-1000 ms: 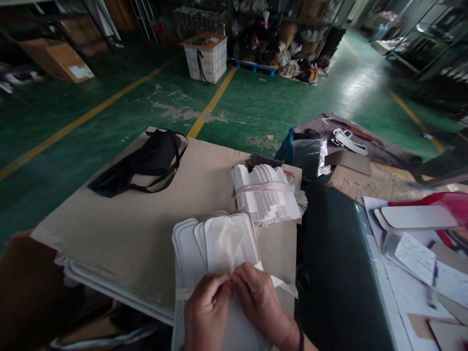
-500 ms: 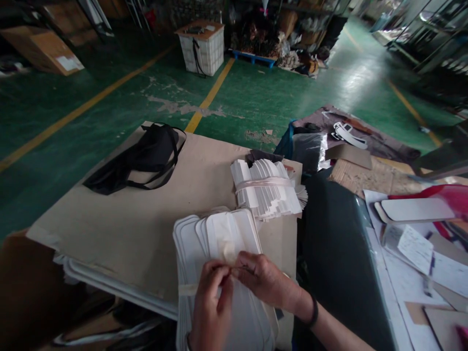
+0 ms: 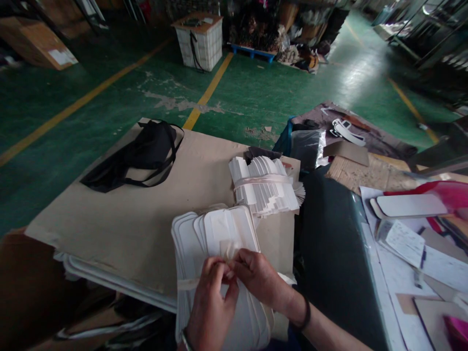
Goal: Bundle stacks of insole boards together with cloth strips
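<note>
A stack of white rounded cards point(image 3: 193, 239) lies fanned at the near edge of a cardboard-covered table point(image 3: 120, 224). A pale translucent strip point(image 3: 225, 243) is wrapped across the stack. My left hand point(image 3: 212, 302) and my right hand point(image 3: 259, 280) meet above the stack, and both pinch the strip's ends between fingertips. Just beyond, a second bundle of white cards point(image 3: 265, 187) lies bound with a similar pale band.
A black bag with straps point(image 3: 142, 153) lies at the table's far left. To the right, a dark bench point(image 3: 329, 253) holds papers, a white oblong card point(image 3: 409, 205) and a red sheet. A white crate point(image 3: 199, 34) and a cardboard box point(image 3: 34, 41) stand on the green floor.
The loose puff of strip above the stack has been drawn down small and tight between my fingers. My hands have shifted slightly up the stack; the view tilted a little lower.
</note>
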A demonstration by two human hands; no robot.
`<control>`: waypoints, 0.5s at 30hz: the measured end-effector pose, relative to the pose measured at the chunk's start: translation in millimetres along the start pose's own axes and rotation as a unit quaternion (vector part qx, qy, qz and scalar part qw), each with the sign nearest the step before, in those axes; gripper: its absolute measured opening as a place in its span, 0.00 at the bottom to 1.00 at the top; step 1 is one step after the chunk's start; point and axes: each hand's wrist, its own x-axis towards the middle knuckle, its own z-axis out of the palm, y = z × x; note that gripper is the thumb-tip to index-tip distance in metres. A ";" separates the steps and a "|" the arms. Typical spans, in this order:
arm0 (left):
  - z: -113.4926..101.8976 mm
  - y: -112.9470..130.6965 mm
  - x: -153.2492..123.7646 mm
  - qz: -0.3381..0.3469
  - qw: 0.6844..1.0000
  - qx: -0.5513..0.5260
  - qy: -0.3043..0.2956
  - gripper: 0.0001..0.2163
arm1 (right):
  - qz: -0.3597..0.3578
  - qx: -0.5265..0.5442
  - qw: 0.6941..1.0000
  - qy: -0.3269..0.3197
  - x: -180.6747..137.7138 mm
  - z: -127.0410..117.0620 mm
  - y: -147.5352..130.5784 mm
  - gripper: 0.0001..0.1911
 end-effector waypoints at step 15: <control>-20.9 -14.5 -2.7 0.176 0.961 0.176 -0.123 0.11 | -0.042 -0.119 0.991 0.054 7.0 -9.4 6.0 0.06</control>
